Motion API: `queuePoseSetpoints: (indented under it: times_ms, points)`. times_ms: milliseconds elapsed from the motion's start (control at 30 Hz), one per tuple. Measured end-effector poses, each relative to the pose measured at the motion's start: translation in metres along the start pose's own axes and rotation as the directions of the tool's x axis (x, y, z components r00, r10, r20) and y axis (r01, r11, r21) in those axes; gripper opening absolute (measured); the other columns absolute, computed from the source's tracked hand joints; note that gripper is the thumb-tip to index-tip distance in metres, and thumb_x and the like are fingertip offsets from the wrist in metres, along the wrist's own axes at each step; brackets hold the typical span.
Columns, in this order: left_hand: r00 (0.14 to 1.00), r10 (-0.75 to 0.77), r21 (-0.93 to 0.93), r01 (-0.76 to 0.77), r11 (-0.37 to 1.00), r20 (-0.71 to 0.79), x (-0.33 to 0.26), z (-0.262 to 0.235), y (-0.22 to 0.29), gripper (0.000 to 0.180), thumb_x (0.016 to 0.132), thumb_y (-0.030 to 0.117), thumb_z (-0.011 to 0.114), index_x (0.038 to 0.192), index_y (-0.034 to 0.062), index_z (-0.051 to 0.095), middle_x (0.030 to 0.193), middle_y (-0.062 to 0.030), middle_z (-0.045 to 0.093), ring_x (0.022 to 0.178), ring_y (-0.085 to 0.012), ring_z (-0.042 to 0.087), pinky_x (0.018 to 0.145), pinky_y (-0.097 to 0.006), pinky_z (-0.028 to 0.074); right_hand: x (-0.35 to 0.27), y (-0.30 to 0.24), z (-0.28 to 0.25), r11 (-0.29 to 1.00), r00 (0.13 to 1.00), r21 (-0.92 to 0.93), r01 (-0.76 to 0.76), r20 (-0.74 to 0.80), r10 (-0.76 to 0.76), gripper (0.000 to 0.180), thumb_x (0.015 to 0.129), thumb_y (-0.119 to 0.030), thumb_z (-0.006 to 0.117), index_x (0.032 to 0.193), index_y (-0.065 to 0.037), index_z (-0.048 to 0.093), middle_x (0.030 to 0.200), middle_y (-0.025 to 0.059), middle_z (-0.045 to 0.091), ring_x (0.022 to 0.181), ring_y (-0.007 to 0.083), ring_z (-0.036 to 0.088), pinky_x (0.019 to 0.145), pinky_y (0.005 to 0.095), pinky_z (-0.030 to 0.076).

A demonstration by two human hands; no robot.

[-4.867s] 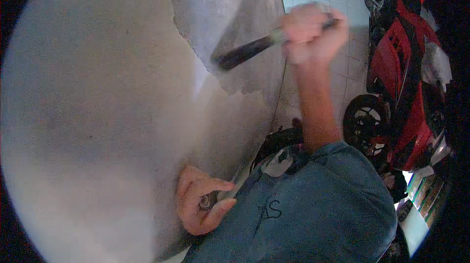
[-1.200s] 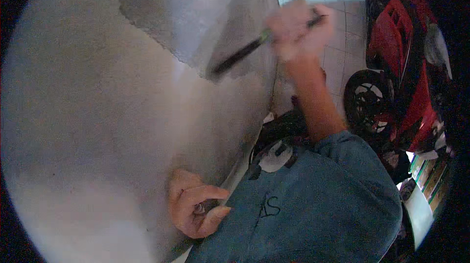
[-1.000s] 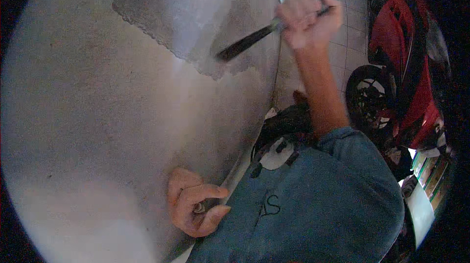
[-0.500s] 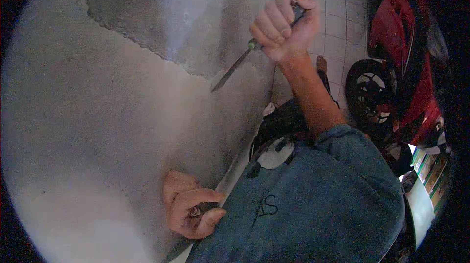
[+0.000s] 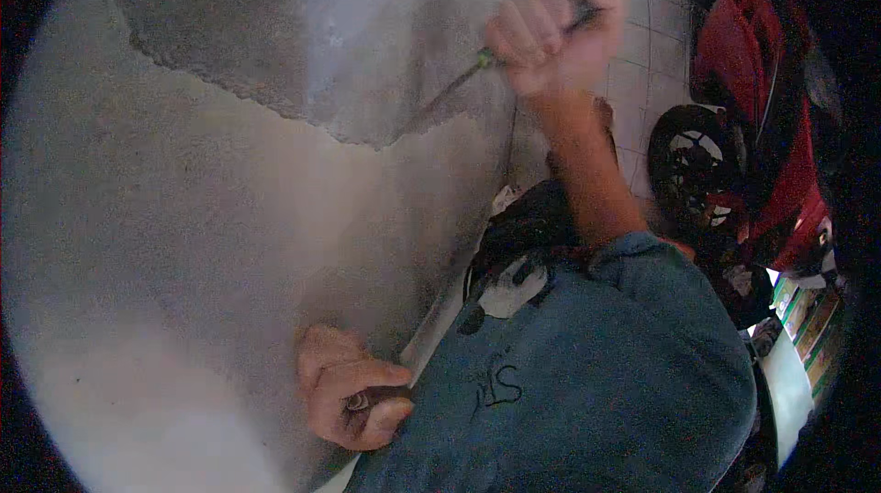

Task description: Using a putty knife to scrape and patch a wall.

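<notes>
The right hand (image 5: 541, 30) was clenched around a scraper (image 5: 459, 80), blade angled against the grey wall (image 5: 229, 218) to bite, while the left hand (image 5: 353, 387) gripped a small object, bracing low.

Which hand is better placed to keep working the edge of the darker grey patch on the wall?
Right. The right hand grips the thin-bladed tool, whose tip lies at the darker grey patch. The left hand is low, closed around a small dark object, far from that edge.
</notes>
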State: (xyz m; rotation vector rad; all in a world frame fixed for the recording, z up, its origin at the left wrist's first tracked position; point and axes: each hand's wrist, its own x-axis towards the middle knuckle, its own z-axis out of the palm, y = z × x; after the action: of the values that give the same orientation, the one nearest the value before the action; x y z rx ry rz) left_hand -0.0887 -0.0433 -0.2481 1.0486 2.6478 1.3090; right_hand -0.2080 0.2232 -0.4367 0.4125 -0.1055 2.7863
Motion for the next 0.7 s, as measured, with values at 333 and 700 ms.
queuePoseSetpoints:
  times_ms: [333,700]
  points:
    - [0.999,-0.039,0.023,0.039,0.999,-0.012,0.001,-0.002,0.005,0.030,0.069,0.032,0.078,0.083,0.0060,0.071,0.072,-0.0044,0.053,0.064,-0.0184,0.044,0.056,-0.032,0.034,0.009,-0.001,-0.004,0.999,0.991,0.029,-0.031,0.131,0.027,0.036,0.085,-0.037,0.044,0.056,-0.017,0.036,0.045,-0.0036,0.034,0.038,0.0113,0.029,0.038,0.0277,0.026]
    - [0.998,-0.045,-0.020,0.046,0.999,0.042,-0.008,-0.007,-0.004,0.031,0.062,0.028,0.080,0.083,0.0066,0.072,0.076,-0.0061,0.056,0.064,-0.0189,0.046,0.056,-0.032,0.035,0.010,-0.022,0.001,0.994,0.980,0.107,0.001,0.196,-0.022,0.037,0.086,-0.036,0.041,0.056,-0.015,0.035,0.044,-0.0032,0.033,0.038,0.0111,0.030,0.037,0.0271,0.027]
